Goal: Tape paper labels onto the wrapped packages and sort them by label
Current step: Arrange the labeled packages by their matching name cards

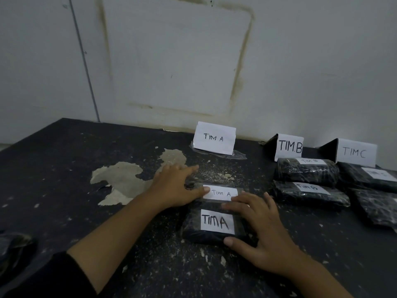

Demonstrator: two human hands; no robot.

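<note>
Two black wrapped packages lie one behind the other in the middle of the table. The near package [193, 232] bears a white label reading TIM A. The far package [217, 202] carries a smaller TIM A label [222, 193]. My left hand [175, 186] lies flat on the far package's left end, thumb pressing the label's left edge. My right hand [261, 226] rests with spread fingers on the right side of both packages, thumb at the near package's front corner.
Standing paper signs mark TIM A [213, 138], TIM B [290, 146] and TIM C [355, 152] along the wall. Two TIM B packages [305, 172] and further black packages [369, 176] lie at right. A patch of peeled surface [122, 179] shows at left. Dark plastic [12, 250] sits at the left edge.
</note>
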